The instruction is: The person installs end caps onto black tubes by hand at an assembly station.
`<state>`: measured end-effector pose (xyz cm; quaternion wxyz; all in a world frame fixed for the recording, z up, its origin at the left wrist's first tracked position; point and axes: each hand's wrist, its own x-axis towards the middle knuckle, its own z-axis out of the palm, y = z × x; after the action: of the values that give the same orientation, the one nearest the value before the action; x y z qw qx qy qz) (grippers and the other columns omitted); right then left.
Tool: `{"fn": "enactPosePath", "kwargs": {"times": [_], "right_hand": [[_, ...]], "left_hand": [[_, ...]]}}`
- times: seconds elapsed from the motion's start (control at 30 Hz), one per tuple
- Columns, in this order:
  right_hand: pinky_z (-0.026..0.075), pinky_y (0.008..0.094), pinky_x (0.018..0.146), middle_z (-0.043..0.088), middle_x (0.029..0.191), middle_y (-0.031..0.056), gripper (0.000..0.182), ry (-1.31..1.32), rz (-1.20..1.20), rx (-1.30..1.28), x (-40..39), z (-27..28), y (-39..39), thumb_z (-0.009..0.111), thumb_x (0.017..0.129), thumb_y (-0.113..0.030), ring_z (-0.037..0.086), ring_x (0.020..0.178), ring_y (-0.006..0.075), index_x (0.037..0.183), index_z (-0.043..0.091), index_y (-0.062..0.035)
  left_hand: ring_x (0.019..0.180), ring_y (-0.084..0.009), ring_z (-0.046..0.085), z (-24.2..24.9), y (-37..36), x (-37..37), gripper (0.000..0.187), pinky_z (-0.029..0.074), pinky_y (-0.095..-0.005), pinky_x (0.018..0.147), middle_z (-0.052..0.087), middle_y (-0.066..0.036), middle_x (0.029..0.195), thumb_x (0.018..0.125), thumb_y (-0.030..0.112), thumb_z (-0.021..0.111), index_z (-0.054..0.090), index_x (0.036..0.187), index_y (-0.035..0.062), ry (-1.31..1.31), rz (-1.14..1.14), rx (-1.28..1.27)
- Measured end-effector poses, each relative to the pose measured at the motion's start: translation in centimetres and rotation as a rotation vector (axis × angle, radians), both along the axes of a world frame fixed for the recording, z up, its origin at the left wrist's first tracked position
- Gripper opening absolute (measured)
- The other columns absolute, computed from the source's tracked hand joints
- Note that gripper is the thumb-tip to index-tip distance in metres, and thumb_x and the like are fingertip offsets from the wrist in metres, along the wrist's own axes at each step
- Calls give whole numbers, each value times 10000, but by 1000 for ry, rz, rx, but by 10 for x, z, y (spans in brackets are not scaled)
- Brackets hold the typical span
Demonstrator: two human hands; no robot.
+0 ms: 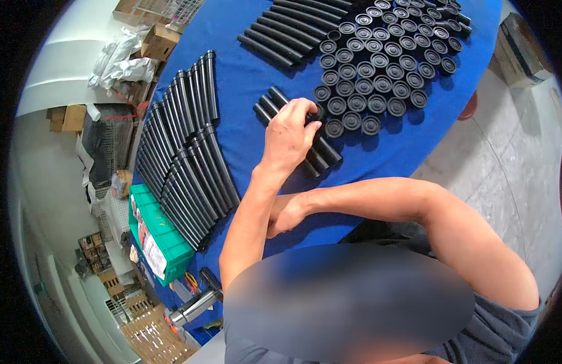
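My left hand (290,133) is closed, thumb and fingers pinched on a dark round cap (318,113) over a small group of short black tubes (314,159) lying on the blue cloth. Beside it, to the right, many round black caps (376,85) stand close together in rows. My right hand (286,215) lies lower down, partly behind my left forearm; its visible fingers are curled, and what they hold, if anything, is hidden.
Long black tubes (187,151) lie in fanned rows at the left, with more tubes (290,30) at the top. A green crate (175,249), a metal-and-black tool (196,306) and the blue cloth's edge (457,112) are in view. Cardboard boxes (159,42) stand beyond.
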<state>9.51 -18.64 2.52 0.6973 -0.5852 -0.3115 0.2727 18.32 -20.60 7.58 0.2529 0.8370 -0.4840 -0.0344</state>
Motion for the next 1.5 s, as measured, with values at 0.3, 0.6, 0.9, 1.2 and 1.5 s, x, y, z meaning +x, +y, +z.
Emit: {"fn": "enactPosePath", "kwargs": {"times": [0.3,0.6,0.9,1.2,1.5], "right_hand": [[545,380,577,709,781,152,307,-203,-29,-127,6,-7,7,710,794,-200,685,608,235,984,695,41],[545,381,587,707,771,136,258,-161,-4,-154,6,-3,5,704,818,-194,687,625,229,954,689,24],[515,485,846,712,913,198,284,-496,-10,-219,-4,-12,9,662,790,-213,669,892,383,966,699,6],[510,487,858,711,911,208,280,-491,-21,-209,-3,-15,11,650,793,-213,667,904,387,954,698,11],[526,496,797,705,877,221,248,-487,-32,-209,-4,-10,9,642,785,-201,683,850,393,896,695,14]], "left_hand": [[609,-224,616,8,102,51,355,499,-379,613,623,-114,717,806,158,772,570,1061,17,-12,622,-68],[823,-338,664,-17,120,38,414,528,-440,761,660,-173,932,806,125,744,511,1130,15,-172,603,55],[914,-346,654,4,86,-8,354,535,-397,813,648,-148,1002,857,2,560,648,1186,101,29,99,188],[679,-336,668,1,85,-9,237,513,-421,658,650,-168,725,930,149,576,618,1142,52,377,339,107],[527,-125,627,-5,75,2,299,501,-283,451,640,-54,693,939,241,650,644,1170,52,652,388,185]]}}
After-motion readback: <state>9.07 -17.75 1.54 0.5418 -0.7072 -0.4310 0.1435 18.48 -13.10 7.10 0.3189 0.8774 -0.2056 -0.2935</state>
